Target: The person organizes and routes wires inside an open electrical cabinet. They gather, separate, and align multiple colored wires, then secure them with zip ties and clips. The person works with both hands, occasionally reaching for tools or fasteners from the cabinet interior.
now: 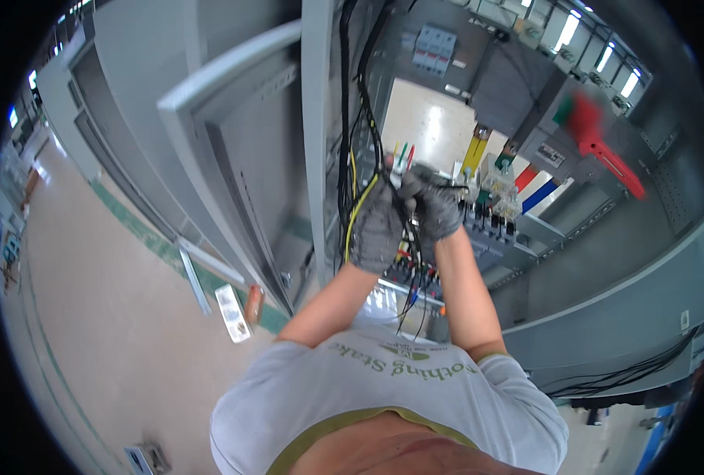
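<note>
Both my hands wear grey work gloves and are inside an open grey electrical cabinet. My left hand (375, 229) is closed around a bundle of black wires (366, 99) that comes down from the cabinet's top. A yellow wire (356, 214) runs along the back of that glove. Beside it, my right hand (436, 207) has its fingers bent together on black wires of the same bundle. Its fingertips are partly hidden. Loose wire ends (421, 305) hang below my hands. Several thin coloured tips (403, 154) show just above them.
Right of my hands are yellow (474, 152), red (526, 177) and blue (540, 195) busbars and a red handle (609, 158). An open cabinet door (245, 150) stands to the left. A white box (232, 314) and a metal strip (195, 281) lie on the floor.
</note>
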Tool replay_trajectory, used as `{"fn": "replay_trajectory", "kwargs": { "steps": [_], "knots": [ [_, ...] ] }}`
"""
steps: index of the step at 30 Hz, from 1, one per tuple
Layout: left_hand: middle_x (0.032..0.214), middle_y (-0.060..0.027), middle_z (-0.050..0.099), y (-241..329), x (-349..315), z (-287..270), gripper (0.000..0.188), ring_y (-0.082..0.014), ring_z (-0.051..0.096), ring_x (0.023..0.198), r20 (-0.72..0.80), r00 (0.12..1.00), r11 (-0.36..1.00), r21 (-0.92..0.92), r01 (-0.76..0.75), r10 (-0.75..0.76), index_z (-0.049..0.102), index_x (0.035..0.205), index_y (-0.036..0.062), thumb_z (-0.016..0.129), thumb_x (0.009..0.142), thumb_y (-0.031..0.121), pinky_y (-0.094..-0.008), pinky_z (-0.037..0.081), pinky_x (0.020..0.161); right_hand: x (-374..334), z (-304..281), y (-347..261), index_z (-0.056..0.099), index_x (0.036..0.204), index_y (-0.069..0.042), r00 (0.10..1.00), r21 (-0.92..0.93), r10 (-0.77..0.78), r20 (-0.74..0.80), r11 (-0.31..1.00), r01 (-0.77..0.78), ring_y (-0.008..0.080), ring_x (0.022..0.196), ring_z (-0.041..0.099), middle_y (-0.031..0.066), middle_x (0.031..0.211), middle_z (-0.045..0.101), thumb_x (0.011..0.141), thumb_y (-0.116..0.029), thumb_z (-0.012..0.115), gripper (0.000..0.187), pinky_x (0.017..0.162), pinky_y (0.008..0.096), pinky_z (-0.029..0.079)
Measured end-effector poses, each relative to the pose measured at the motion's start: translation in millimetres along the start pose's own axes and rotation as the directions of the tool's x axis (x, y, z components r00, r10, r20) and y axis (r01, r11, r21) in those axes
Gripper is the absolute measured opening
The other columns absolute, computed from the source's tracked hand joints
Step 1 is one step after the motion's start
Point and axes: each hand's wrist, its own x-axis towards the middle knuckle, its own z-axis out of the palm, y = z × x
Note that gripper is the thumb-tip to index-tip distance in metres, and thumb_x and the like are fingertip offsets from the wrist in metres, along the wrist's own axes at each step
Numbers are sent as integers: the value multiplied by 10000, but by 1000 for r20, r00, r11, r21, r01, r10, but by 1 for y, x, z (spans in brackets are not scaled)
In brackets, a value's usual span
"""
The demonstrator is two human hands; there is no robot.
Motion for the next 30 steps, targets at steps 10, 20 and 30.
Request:
{"fn": "replay_trajectory", "kwargs": {
  "steps": [10,20,30],
  "knots": [
    [1148,-40,573,16,-1,9,327,-117,528,1030,-111,989,800,600,-16,102,532,1247,27,543,933,115,-259,412,932,-18,-27,44,606,1007,-38,969,-137,246,0,960,-243,98,684,576,43,883,634,867,-404,632,393,565,241,474],
    [1117,-61,592,-3,-11,13,299,-118,543,988,-143,945,578,814,-56,294,528,1228,-7,469,968,128,-245,430,888,-14,25,-16,572,1047,-20,967,-679,-225,118,693,243,165,722,594,103,826,621,828,-132,644,256,645,303,483],
    [644,26,531,41,-28,22,177,-39,430,536,-380,925,836,503,217,-12,578,808,97,521,923,219,-193,311,479,-3,9,-1,639,950,-24,713,-789,-570,408,172,589,339,797,617,173,858,622,819,-87,600,150,726,381,501]
  ]
}}
